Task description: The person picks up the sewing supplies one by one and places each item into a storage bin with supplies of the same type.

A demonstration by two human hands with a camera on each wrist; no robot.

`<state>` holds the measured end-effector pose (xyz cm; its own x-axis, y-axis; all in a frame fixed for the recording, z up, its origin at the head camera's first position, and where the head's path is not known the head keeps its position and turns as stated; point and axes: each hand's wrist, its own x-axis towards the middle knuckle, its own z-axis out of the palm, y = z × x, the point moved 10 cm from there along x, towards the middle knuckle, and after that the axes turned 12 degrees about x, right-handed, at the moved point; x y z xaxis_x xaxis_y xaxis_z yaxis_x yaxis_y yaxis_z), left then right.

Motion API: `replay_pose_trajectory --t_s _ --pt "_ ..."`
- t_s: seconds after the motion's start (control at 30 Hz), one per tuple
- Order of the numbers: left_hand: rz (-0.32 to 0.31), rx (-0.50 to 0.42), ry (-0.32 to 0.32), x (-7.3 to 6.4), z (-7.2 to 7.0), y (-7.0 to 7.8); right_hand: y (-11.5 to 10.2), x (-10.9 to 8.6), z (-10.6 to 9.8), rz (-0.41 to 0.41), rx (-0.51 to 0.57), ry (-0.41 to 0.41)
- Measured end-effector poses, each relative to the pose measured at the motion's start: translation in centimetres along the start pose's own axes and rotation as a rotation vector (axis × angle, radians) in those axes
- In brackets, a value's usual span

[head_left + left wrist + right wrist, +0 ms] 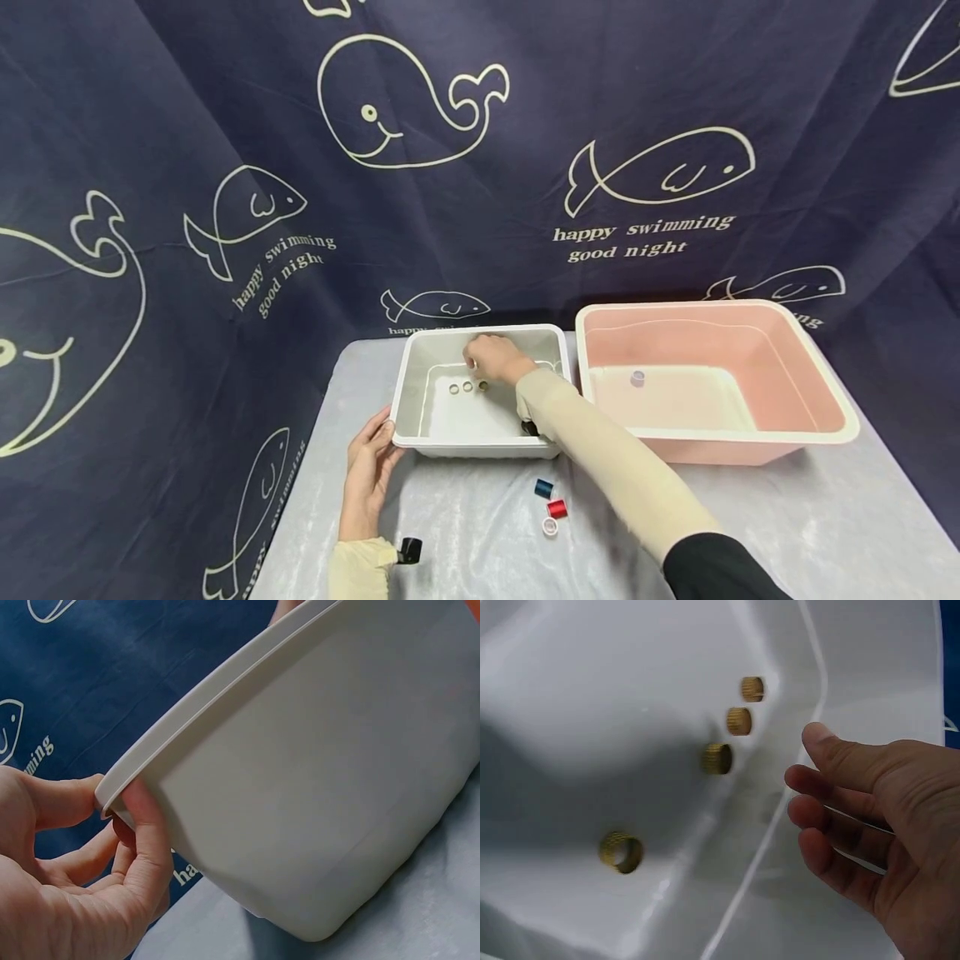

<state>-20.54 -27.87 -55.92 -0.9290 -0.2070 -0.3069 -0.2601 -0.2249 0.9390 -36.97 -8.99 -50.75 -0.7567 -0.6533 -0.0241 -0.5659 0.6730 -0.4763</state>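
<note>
Four rings (739, 721) are in the tub (480, 442) your left hand (367, 467) pinches, near your empty, loose-fingered right hand (922, 825); three spools (557, 509) aren't.

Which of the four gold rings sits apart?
The lowest ring in the right wrist view; the other three rings stand close together in a slanting row above it.

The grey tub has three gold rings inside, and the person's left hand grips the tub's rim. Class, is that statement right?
Not quite: the number of rings is wrong. The right wrist view shows four gold rings inside the grey tub, and the person's left hand grips the tub's rim.
</note>
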Motion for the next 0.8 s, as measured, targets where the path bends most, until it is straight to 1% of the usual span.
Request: replay_pose_trajectory --t_s 0.13,0.27,0.37,0.5,0.6,0.8 --pt "0.007 0.001 -0.002 0.0 0.1 0.0 -0.9 -0.3 -1.4 -0.010 0.001 0.009" --pt "0.016 -0.001 0.010 -0.1 0.0 0.0 -2.1 -0.8 -3.0 -0.023 0.031 0.026" --pt "0.026 0.005 0.005 -0.2 -0.1 0.0 -2.9 -1.3 -3.9 -0.023 0.047 0.022" --pt "0.029 0.005 -0.008 -0.2 0.0 0.1 -3.7 -2.2 -5.1 -0.032 0.039 0.025" --pt "0.016 -0.008 0.005 -0.1 -0.1 0.0 -4.3 -2.9 -5.9 -0.052 0.020 0.033" --pt "0.022 0.002 0.014 -0.1 -0.2 0.1 -5.3 -4.4 -6.8 -0.100 -0.016 0.041"
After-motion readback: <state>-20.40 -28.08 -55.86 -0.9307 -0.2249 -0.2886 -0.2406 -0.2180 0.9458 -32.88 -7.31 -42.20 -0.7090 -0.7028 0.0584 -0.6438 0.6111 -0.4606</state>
